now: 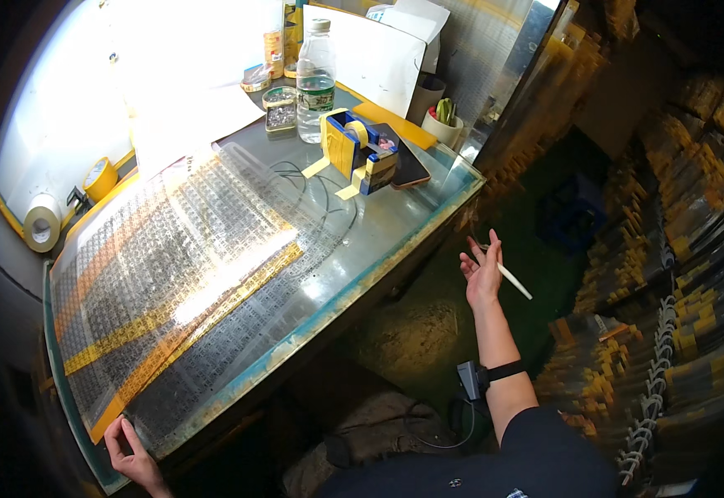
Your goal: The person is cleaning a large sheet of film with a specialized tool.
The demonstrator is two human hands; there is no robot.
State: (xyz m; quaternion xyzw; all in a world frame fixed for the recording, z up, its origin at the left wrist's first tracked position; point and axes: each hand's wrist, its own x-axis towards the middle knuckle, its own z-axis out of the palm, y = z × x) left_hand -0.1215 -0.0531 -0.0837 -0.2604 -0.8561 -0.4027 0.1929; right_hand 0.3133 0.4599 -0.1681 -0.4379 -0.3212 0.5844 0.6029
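A large clear film sheet point(121, 282), printed with dense dark patterns and crossed by yellow and orange strips, lies over the left part of the glass-topped table point(378, 241). At its near corner my left hand point(134, 459) is closed, thumb and fingers pinching the film's edge. Out past the table's right edge, my right hand point(484, 278) is raised with the palm turned up and the fingers loosely bent. A slim white-handled tool point(514, 282) is held in it, crossing behind the fingers; its tip is too small to make out.
A blue tape dispenser point(347, 149) with yellow tape, a phone point(407, 158), a water bottle point(315, 91) and a small tin point(280, 116) stand at the back. Tape rolls point(42, 222) sit at far left. Stacks of film sheets point(602, 357) hang on the right.
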